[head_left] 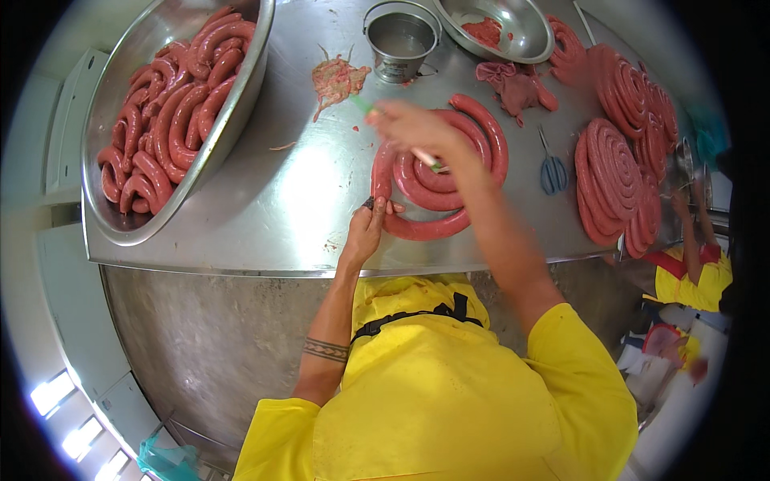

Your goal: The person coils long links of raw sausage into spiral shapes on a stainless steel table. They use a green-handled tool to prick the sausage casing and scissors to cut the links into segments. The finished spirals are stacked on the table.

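A long raw sausage (417, 188) lies in a loose coil on the steel table in front of me. My left hand (367, 228) is closed at the coil's near left side, its fingers gripping the sausage. Something small and dark shows at those fingertips; I cannot make it out. Raised above the coil's upper left, my right hand (413, 128) is closed and blurred by motion. A slim green-and-white tool (425, 157) sticks out of it, with a green part also showing beyond the fingers. What kind of tool it is cannot be told.
A large steel basin (180, 188) of sausages stands left. Behind the coil are a small metal bucket (399, 68), meat scraps (337, 82) and a steel bowl (525, 32). Blue-handled scissors (553, 175) and several coiled sausages (613, 176) lie right. Another person's arms (690, 232) show far right.
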Motion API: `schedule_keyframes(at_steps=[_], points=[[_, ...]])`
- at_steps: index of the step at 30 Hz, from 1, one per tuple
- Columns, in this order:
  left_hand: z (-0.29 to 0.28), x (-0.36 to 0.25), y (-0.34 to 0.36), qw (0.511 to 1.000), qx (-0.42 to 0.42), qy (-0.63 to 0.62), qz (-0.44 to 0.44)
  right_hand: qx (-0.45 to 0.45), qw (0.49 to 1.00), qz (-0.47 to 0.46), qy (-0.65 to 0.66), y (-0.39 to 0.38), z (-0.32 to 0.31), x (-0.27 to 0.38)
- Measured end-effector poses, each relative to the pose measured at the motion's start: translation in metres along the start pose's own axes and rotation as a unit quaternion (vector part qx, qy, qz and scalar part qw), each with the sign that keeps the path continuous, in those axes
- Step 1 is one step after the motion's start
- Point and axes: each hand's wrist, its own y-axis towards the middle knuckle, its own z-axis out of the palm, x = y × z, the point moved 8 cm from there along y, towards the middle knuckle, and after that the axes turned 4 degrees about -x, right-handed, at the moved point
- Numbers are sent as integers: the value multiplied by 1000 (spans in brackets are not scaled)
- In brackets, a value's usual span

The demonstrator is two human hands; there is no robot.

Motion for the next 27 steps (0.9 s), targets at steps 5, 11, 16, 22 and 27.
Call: schedule_keyframes(at_steps=[5,11,16,22,27], points=[[0,9,4,971,8,-233,-47,-93,996,0,-12,-84,-105,5],[10,32,21,856,-6,-502,-123,120,956,260,-56,-253,-57,-105],[-19,23,23,983,-81,146,-78,222,974,39,0,-277,29,-103],[5,8,5,928,-88,-347,-108,240,970,-31,-38,-119,90,-17],[9,-25,-3,979,-28,199,37,67,997,19,35,-6,13,31]])
